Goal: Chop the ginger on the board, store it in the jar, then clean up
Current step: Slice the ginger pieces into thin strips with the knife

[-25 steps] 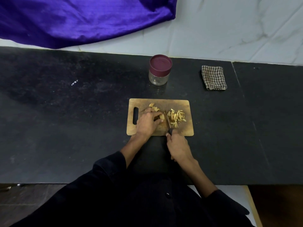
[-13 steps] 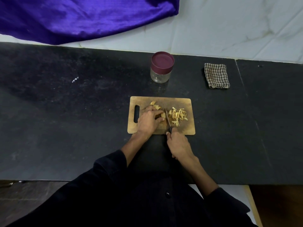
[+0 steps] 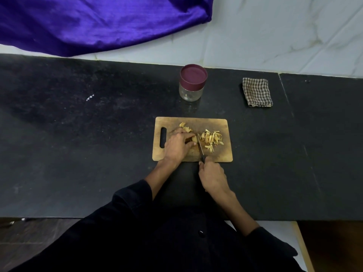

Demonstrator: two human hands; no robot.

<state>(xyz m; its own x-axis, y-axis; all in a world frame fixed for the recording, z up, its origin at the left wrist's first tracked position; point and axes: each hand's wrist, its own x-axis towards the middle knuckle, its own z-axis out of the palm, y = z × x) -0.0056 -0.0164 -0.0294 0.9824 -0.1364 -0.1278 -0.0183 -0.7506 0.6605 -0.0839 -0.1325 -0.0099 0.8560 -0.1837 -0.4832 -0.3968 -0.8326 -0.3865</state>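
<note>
Half the ginger chopped, jar not opened yet

Black desk [image 3: 78, 154] holds the board [image 3: 224, 156]; lidded jar [image 3: 193, 83] waits behind. Left hand [image 3: 177, 145] fingers curl on the uncut ginger piece [image 3: 193, 138], right hand [image 3: 213, 176] grips the knife [image 3: 200, 148] beside the cut strips [image 3: 212, 137]. Storing and cleanup remain.

Matt wooden board [image 3: 220, 154], speckled stone counter [image 3: 78, 154], glossy purple cloth [image 3: 98, 22].

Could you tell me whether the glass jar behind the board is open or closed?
Closed: the maroon lid sits on the clear glass jar.
</note>
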